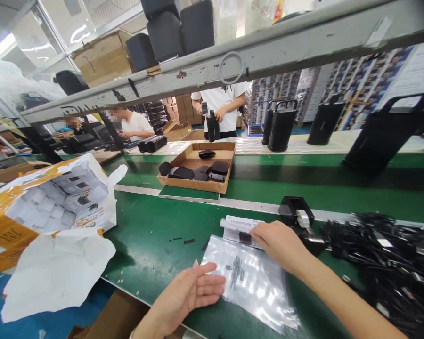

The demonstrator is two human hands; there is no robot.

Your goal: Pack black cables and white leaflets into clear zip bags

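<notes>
A clear plastic bag (254, 282) with printed text lies flat on the green table (151, 235). My left hand (194, 289) rests at its left edge, fingers stretched out and together, holding nothing. My right hand (279, 242) lies over the bag's top end, fingers curled on a white printed booklet (240, 225) that sits at the bag's mouth. A black tape dispenser (297, 214) stands just beyond my right hand.
A heap of black cables (385, 254) fills the right side. A torn carton of white boxes (53, 197) lies at left. A cardboard tray (198, 181) with black parts sits on the belt. Black speakers (281, 127) stand beyond. Other people work across the line.
</notes>
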